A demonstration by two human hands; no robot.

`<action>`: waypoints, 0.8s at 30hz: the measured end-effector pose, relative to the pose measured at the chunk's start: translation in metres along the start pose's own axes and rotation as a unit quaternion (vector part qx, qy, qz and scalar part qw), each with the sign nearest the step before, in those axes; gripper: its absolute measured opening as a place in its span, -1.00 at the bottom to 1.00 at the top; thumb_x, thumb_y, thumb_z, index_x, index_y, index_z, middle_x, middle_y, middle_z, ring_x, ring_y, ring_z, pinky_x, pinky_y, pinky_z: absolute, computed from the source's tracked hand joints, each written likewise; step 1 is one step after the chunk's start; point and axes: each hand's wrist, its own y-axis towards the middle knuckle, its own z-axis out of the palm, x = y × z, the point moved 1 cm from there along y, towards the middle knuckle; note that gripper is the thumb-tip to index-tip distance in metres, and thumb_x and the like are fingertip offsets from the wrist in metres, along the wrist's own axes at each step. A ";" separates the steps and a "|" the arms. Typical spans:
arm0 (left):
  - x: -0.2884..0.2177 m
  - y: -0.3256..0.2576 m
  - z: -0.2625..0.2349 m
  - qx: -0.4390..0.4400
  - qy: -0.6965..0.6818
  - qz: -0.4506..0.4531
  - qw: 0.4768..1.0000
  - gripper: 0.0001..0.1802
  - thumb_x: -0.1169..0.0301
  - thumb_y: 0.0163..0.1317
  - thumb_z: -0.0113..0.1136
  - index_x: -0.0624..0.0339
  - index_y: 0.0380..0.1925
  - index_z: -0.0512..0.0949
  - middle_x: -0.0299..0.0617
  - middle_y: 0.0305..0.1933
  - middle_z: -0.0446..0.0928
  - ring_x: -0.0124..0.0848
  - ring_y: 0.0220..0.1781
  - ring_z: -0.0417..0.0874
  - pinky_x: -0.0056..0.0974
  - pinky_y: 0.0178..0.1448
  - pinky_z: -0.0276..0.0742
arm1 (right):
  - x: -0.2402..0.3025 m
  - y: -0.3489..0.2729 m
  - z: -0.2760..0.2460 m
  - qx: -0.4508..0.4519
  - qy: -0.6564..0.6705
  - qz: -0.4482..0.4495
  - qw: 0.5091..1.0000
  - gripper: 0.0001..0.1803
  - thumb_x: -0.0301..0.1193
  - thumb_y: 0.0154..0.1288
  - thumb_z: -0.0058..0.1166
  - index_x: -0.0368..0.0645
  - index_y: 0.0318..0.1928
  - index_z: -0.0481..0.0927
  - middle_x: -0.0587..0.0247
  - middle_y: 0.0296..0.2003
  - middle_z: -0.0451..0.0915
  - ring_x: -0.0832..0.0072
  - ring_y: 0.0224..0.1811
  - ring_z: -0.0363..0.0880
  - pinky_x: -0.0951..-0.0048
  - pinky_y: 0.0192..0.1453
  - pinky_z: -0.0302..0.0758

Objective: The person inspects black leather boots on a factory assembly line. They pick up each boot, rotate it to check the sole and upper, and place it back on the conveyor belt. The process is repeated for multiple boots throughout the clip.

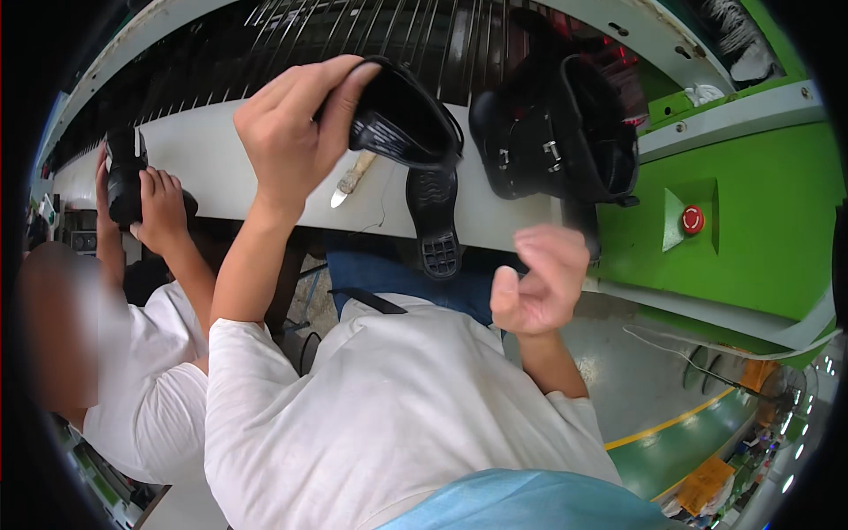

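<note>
My left hand (291, 124) is closed on the upper rim of a black boot (402, 119), raised over the white worktable with its opening showing. Just below the boot, a black treaded sole (435, 225) reaches past the table edge; whether it is joined to the boot I cannot tell. My right hand (541, 278), slightly blurred, is in front of the table with fingers bent and apart, holding nothing. Nearest to it stands another black boot (539, 141) with metal buckles. A small knife (352, 181) with a wrapped handle lies beside the held boot.
At left, a co-worker's hands (163, 208) hold a black shoe (128, 177) at the same white table (221, 168). Metal rods (353, 44) run behind it. A green machine housing (751, 238) with a red button (692, 219) stands at right.
</note>
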 end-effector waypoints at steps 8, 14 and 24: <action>-0.022 -0.020 -0.013 0.017 -0.040 -0.013 0.999 -0.82 0.63 0.30 0.62 0.27 -0.11 0.90 -0.14 -0.26 0.88 -0.37 -0.33 0.83 -0.37 -0.21 0.65 | 0.005 0.098 0.042 0.150 -0.072 -0.015 0.986 -0.59 -0.29 0.29 0.55 -0.01 0.14 0.92 0.02 0.18 0.71 0.11 0.07 0.69 0.16 0.09 0.67; -0.013 -0.021 -0.006 -0.039 -0.104 -0.017 0.994 -0.78 0.48 0.19 0.73 0.09 -0.15 0.92 -0.24 -0.32 0.83 -0.38 -0.39 0.74 -0.34 -0.34 0.54 | 0.001 0.102 0.048 0.146 -0.065 0.040 0.986 -0.44 -0.78 0.17 0.30 -0.15 0.17 0.91 0.16 0.09 0.75 0.41 -0.14 0.74 0.42 -0.16 0.66; -0.039 -0.033 -0.021 -0.004 -0.198 -0.215 0.956 -0.40 0.51 0.28 0.54 0.24 0.35 0.66 0.08 0.38 0.72 -0.24 0.24 0.80 -0.27 0.17 0.69 | 0.023 0.116 0.047 0.210 -0.127 0.121 0.962 -0.43 -0.71 0.22 0.28 -0.13 0.25 0.87 0.18 0.15 0.72 0.49 -0.08 0.67 0.46 -0.11 0.60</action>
